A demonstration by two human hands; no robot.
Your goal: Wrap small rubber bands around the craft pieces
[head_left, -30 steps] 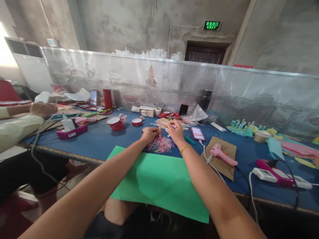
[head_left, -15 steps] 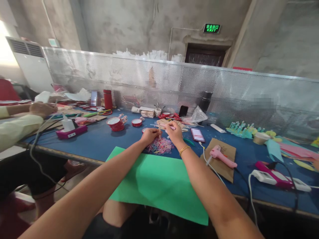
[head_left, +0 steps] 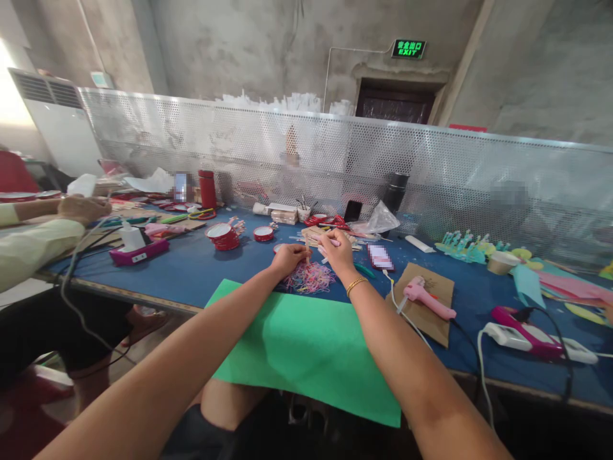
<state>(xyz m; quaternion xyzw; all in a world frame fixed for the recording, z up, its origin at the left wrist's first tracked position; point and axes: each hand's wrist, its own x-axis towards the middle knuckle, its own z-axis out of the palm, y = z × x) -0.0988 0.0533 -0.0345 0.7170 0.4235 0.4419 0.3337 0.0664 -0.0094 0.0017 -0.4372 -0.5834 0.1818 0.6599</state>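
Note:
My left hand [head_left: 290,258] is closed, its fingertips pinching a thin upright wooden stick [head_left: 307,246]. Just right of it, my right hand [head_left: 338,253] is closed around a slim pale pink pen-like tool [head_left: 330,242], whose tip shows below the fingers near the stick. Under both hands lies a tangled heap of multicoloured thread [head_left: 310,278]. A green sheet [head_left: 306,351] spreads from the table edge over my lap. Behind my right hand lie several flat wooden sticks [head_left: 354,241].
A pink glue gun [head_left: 428,300] rests on brown cardboard [head_left: 443,287] at right, near a power strip [head_left: 527,332]. Stacked red-rimmed discs [head_left: 223,237] stand at left. A co-worker's hands [head_left: 83,207] are at far left. A phone [head_left: 380,257] lies beyond my right wrist.
The view has shifted very slightly. Both hands stay almost in place, with the right hand's fingers and the pen-like tool moving a little beside the stick.

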